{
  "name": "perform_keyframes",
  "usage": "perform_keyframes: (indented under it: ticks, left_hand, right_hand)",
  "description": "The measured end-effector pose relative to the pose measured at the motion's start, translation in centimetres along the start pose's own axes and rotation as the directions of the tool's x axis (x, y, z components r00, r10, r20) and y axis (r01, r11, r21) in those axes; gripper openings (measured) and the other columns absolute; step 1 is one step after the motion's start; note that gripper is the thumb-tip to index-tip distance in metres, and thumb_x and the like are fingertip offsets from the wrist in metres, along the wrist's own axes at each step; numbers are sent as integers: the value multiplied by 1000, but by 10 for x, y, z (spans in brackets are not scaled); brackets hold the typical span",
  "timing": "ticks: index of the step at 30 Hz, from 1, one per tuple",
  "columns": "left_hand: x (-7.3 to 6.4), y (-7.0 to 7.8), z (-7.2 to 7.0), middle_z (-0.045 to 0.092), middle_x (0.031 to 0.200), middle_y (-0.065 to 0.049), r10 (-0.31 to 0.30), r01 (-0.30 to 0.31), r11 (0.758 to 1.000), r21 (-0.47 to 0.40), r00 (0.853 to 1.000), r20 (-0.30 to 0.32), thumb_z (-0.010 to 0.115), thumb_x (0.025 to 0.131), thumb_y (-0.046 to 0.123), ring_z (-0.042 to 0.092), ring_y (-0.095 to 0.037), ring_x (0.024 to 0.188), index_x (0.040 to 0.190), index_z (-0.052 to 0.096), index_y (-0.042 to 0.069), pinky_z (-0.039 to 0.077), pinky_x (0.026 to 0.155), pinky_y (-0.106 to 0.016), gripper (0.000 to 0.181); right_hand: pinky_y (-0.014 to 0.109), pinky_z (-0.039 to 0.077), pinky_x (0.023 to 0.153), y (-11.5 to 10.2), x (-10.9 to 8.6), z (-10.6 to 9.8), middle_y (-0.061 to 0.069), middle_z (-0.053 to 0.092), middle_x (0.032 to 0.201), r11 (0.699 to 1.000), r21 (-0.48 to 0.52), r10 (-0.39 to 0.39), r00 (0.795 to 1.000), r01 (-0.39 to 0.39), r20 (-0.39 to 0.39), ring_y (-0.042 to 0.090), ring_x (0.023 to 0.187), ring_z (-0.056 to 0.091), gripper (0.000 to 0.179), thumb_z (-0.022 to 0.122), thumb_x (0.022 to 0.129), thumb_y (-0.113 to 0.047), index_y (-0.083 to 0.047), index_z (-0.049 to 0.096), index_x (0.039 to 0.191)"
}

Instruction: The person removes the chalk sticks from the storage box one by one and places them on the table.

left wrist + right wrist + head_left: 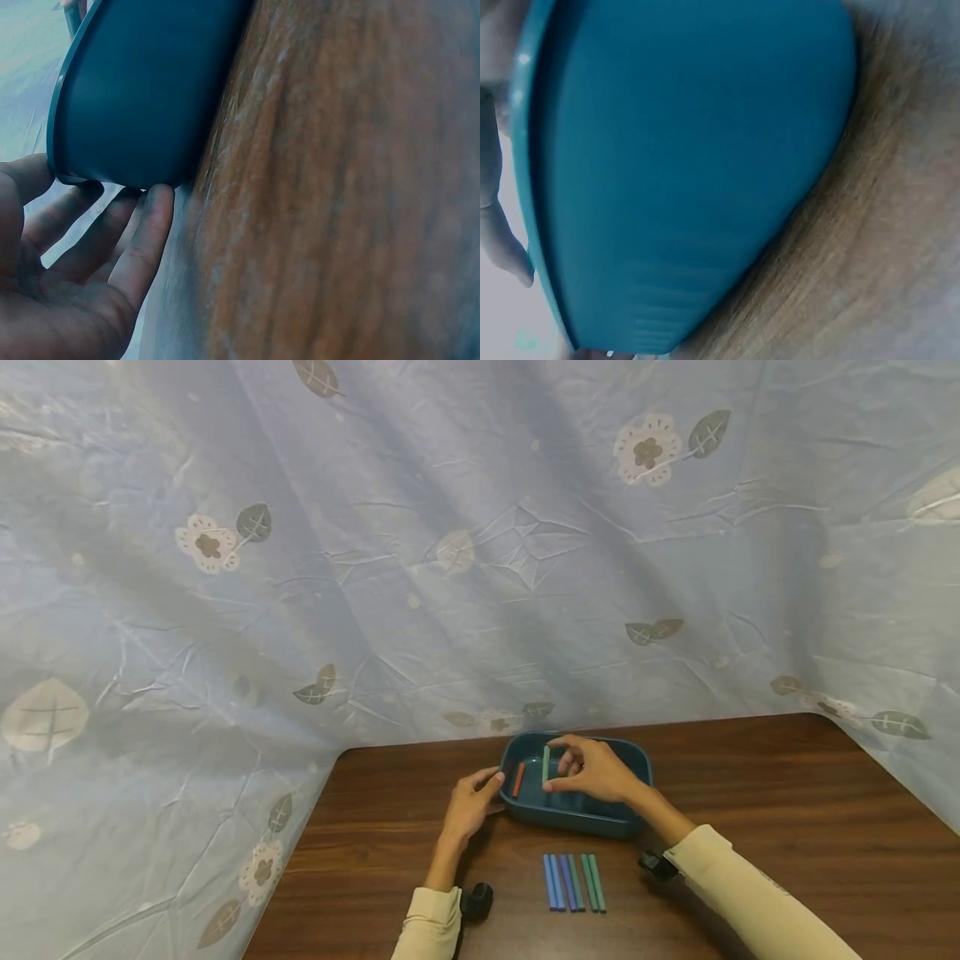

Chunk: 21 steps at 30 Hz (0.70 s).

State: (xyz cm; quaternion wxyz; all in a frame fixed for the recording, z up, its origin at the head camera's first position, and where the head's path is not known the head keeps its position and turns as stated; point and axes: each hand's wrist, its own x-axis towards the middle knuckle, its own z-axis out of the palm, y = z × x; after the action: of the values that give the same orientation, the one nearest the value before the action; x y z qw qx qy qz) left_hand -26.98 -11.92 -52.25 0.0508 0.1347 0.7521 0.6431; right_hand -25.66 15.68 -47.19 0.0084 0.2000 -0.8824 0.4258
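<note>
My right hand (pixel 596 770) is over the blue tray (pixel 577 822), pinching a slim green stick (pixel 546 765) near its two ends between thumb and forefinger. The stick is upright in the head view. An orange-red stick (pixel 518 780) lies inside the tray near its left end. My left hand (pixel 467 806) holds the tray's left end, thumb at the rim and fingertips (pixel 159 196) against the outer wall. In the right wrist view the tray's wall (pixel 682 150) fills most of the picture and hides the pinched stick.
In front of the tray, several blue, purple and green sticks (pixel 564 885) lie side by side on the brown wooden table (pixel 780 810). A patterned pale curtain (pixel 480 568) hangs behind the table and along its left side.
</note>
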Motion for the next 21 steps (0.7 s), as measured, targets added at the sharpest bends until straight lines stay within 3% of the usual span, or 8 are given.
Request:
perform_keyframes:
  ticks: [6,15,21]
  left_hand:
    - [-1,-1,0,59,150,-32,-12,12,1000,3,1000,5,63,110,29,71,-43,126,148,60,-4,69,92,-41,50]
    - [-2,-2,-1,58,151,-32,-5,5,1000,4,1000,21,61,111,27,71,-43,125,150,58,-4,68,95,-45,50]
    - [-2,-2,-2,60,150,-31,-2,2,1000,5,1000,23,61,111,27,71,-43,126,150,58,-4,68,95,-45,50]
  right_hand:
    - [28,56,69,-5,-13,-4,-4,71,97,1000,-9,-20,1000,20,8,13,83,68,81,89,88,-46,-11,56,153]
    - [28,60,73,-17,-34,-6,-6,72,95,993,5,-118,993,118,6,7,80,69,76,89,90,-42,-9,58,150]
    - [27,61,73,-21,-49,-6,0,73,97,991,29,-132,991,132,6,7,80,69,75,89,89,-39,-9,57,151]
